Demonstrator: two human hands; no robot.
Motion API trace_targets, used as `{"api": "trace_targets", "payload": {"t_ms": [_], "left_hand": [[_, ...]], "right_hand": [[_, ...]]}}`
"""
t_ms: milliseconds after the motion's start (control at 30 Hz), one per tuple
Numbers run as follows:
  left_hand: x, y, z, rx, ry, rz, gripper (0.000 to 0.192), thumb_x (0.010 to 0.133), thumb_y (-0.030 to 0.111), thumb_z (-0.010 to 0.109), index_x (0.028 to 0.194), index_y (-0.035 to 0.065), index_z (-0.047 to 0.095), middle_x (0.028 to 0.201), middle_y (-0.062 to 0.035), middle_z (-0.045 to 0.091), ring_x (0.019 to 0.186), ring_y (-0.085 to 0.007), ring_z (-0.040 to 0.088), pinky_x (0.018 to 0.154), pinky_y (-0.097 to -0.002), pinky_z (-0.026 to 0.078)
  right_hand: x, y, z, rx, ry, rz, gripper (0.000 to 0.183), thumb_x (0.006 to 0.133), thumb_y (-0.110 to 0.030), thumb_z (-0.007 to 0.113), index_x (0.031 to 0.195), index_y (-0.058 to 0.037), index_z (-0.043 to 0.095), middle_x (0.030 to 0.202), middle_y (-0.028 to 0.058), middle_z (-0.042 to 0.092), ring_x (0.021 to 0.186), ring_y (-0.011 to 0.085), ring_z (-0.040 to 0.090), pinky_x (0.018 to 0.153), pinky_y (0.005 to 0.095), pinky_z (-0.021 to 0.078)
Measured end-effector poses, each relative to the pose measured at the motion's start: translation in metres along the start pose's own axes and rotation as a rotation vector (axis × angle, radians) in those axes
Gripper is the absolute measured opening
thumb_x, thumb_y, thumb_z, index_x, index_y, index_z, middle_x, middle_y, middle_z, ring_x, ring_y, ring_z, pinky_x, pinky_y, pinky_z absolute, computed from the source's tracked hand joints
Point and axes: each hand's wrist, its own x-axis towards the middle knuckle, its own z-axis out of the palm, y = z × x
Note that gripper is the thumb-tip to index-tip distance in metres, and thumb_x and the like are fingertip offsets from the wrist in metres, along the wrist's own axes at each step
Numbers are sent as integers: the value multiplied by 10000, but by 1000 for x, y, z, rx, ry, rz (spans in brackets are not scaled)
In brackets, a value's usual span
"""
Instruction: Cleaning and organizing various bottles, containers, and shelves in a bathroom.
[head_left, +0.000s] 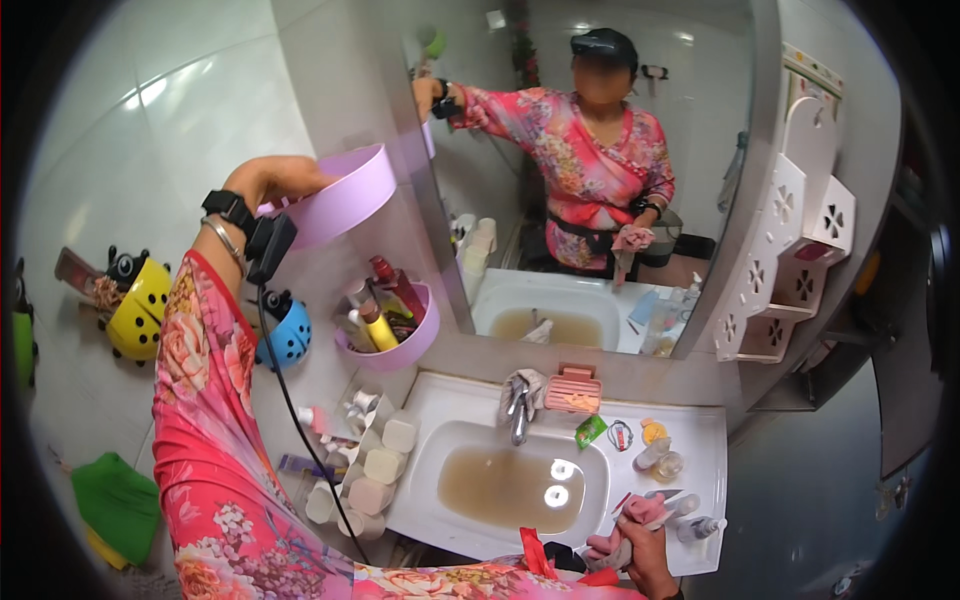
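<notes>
My left hand (281, 176) reaches up to a lilac plastic wall shelf (356, 195), its fingers hidden behind the rim. Low at the right, my right hand (645, 555) grips a crumpled pink cloth (645, 510) over the sink's front right corner. The white sink (427, 457) holds murky brown water (510, 487). A grey cloth (534, 382) is wrapped around the base of the chrome faucet (519, 420). Beside the faucet sits a pink soap dish (574, 394). A second lilac shelf (401, 352), below the first, holds several bottles. The mirror (480, 187) reflects a person in a floral robe.
Cups and tubes fill a holder (371, 465) left of the sink. Small bottles (667, 465) and a green packet (591, 431) lie on the right ledge. Yellow (139, 315) and blue (285, 334) ladybug holders hang on the left wall; a white shelf (784, 225) hangs right of the mirror.
</notes>
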Motion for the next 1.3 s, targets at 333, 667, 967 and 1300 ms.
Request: {"api": "trace_targets", "payload": {"t_ms": [333, 667, 967, 1300], "left_hand": [[-22, 20, 11, -248, 0, 35, 821, 804, 681, 440, 1196, -36, 512, 1148, -199, 522, 1019, -280, 524, 858, -411, 437], [-13, 19, 8, -28, -174, 127, 726, 778, 616, 558, 1084, -42, 556, 1052, -180, 556, 983, -250, 542, 805, -362, 458], [-8, -9, 4, -10, 50, -16, 848, 777, 715, 415, 1232, 5, 501, 1232, -220, 483, 1127, -330, 474, 914, -439, 391], [-19, 0, 4, -118, 19, 85, 752, 810, 619, 490, 1142, -52, 555, 1073, -185, 588, 926, -267, 574, 794, -380, 455]], "right_hand": [[13, 15, -7, -21, 10, -80, 132, 860, 9, 481, 979, -42, 456, 860, 69, 516, 684, 174, 585, 561, 381, 576], [2, 11, -1, 4, 8, -33, 181, 865, -27, 483, 1036, -56, 430, 879, 97, 504, 663, 229, 602, 551, 426, 579], [-1, 13, -6, 10, -6, 21, 250, 872, -58, 474, 1106, -70, 388, 907, 136, 502, 649, 338, 632, 521, 484, 578], [-15, 4, 13, 16, -18, 11, 233, 878, -36, 466, 1105, -28, 415, 943, 148, 540, 682, 291, 636, 526, 445, 582]]}}
